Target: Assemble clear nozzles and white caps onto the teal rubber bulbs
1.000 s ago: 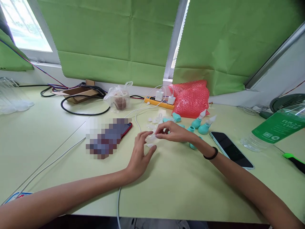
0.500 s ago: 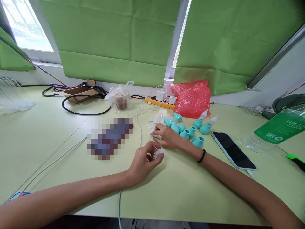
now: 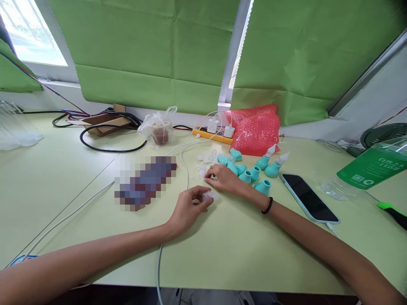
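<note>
My left hand (image 3: 190, 208) is closed in a pinch on a small clear plastic nozzle (image 3: 209, 195) just above the table. Close behind it, my right hand (image 3: 224, 178) has its fingertips together at the near side of a pile of small translucent plastic parts (image 3: 212, 156). What those fingertips hold, if anything, is hidden. Several teal rubber bulbs (image 3: 263, 187) lie beyond and to the right of my right hand, some showing their open necks. Two bulbs at the right, one of them a teal bulb with a clear tip (image 3: 273, 170), carry pointed nozzles.
A phone (image 3: 310, 198) on a cable lies right of the bulbs, near a green-labelled bottle (image 3: 372, 169). Behind are a red bubble-wrap bag (image 3: 256, 131) and a yellow power strip (image 3: 213, 135). White cables (image 3: 186, 169) cross the table beside a pixelated object (image 3: 144, 184).
My left hand has turned slightly and the clear nozzle shows more between its fingers. My right hand has shifted a little rightward, its fingertips drawn closer together.
</note>
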The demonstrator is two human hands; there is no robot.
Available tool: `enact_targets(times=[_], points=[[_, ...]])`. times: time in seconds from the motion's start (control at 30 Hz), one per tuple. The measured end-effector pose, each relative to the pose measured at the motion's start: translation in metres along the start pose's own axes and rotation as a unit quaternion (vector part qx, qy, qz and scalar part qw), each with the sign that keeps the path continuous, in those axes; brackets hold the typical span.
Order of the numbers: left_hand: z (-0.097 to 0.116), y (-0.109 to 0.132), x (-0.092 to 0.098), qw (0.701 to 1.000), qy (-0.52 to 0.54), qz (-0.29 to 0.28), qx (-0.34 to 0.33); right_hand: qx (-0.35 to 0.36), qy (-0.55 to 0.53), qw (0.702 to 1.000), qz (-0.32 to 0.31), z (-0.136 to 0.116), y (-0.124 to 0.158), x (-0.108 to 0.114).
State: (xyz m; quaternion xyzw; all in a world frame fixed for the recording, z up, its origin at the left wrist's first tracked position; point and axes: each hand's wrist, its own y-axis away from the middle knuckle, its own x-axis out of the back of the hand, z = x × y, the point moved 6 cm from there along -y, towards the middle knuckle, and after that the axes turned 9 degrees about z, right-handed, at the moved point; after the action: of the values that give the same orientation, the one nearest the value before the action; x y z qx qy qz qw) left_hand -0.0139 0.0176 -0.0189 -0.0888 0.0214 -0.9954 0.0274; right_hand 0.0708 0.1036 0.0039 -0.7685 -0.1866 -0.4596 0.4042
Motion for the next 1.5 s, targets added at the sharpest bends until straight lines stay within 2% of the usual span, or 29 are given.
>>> enact_targets(times=[0.2,0.43,0.7,1.03,1.17,1.33,1.43,1.5], points=[[0.003,0.002,0.001,1.0,-0.004,-0.001,-0.024,-0.019,-0.018,1.0,-0.004,0.002,0.006,0.012],[0.004,0.003,-0.003,0.999,-0.029,-0.024,-0.019,0.0,-0.021,0.999,-0.024,-0.002,0.007,0.006],[0.003,0.002,-0.002,0.999,-0.023,-0.017,-0.026,-0.054,0.03,0.998,-0.022,0.012,0.015,0.012],[0.003,0.003,-0.001,0.999,-0.01,-0.012,-0.033,-0.04,-0.004,0.999,-0.03,-0.001,0.01,0.006],[0.002,0.002,0.002,1.0,0.001,-0.003,-0.027,-0.081,-0.115,0.99,-0.001,-0.005,0.021,0.018],[0.003,0.002,0.003,1.0,0.03,0.001,-0.003,-0.181,-0.326,0.928,-0.004,-0.01,0.036,0.034],[0.005,0.002,0.003,0.999,0.046,0.005,-0.005,-0.167,-0.396,0.903,-0.002,-0.017,0.04,0.037],[0.007,0.003,0.003,0.999,0.045,0.006,-0.016,-0.152,-0.414,0.897,0.011,-0.018,0.042,0.038]])
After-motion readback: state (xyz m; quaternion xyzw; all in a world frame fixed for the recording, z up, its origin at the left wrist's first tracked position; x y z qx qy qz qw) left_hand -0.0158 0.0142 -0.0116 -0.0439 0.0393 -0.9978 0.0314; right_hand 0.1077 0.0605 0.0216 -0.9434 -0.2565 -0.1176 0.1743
